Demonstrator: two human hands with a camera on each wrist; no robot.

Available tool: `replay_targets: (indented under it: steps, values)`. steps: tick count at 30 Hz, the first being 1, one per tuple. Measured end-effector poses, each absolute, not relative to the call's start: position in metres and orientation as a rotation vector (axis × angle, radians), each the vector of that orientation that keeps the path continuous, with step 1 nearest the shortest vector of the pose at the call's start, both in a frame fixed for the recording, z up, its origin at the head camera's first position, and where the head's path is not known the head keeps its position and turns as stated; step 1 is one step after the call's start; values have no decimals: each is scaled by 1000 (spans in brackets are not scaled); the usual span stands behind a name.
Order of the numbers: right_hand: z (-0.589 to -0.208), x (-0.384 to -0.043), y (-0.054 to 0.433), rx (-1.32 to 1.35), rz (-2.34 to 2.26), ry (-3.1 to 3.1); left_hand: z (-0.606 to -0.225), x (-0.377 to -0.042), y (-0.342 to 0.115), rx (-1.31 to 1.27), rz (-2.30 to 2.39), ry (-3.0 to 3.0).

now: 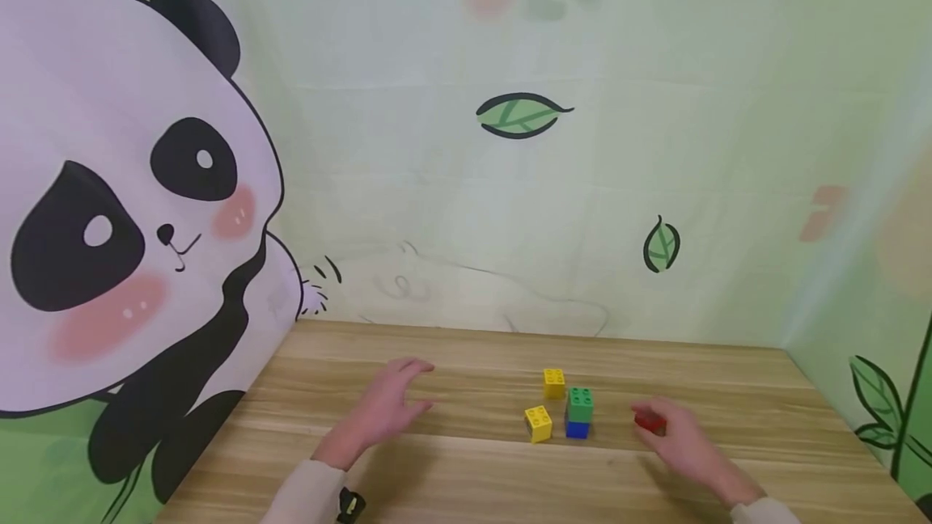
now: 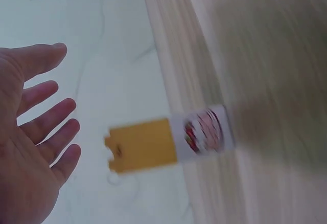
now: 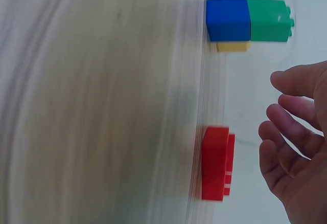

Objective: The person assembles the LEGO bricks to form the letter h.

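My left hand (image 1: pixel 386 407) hovers over the left part of the table, fingers spread and nothing in them. In the left wrist view, a yellow brick (image 2: pixel 143 144) tops a white brick with a printed picture (image 2: pixel 204 134), blurred and apart from the fingers. At the right, my right hand (image 1: pixel 680 435) hangs beside a red brick (image 1: pixel 650 421) and partly covers it in the head view. The right wrist view shows loosely bent fingers and a gap to the red brick (image 3: pixel 214 163), which lies on the table. Between the hands, a green brick (image 1: pixel 580 404) sits on a blue brick (image 1: pixel 578 429).
Another yellow brick (image 1: pixel 553 382) stands behind the green and blue stack. The wooden table (image 1: pixel 473 475) ends at a pale cloth wall (image 1: pixel 408 184) printed with leaves. On the left side the cloth shows a large panda (image 1: pixel 211 63).
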State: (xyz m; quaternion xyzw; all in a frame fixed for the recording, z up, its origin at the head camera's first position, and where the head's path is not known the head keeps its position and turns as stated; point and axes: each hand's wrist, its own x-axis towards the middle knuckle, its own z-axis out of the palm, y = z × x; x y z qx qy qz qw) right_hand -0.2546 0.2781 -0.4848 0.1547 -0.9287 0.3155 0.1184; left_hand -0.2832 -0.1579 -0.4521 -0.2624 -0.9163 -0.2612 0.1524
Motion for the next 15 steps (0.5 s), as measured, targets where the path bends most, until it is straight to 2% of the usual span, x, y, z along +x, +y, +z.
replay_targets:
  steps: [15]
  values:
    - [-493, -265, 310, 404, 725, -2684, -471, -287, -212, -523, -996, -2737]
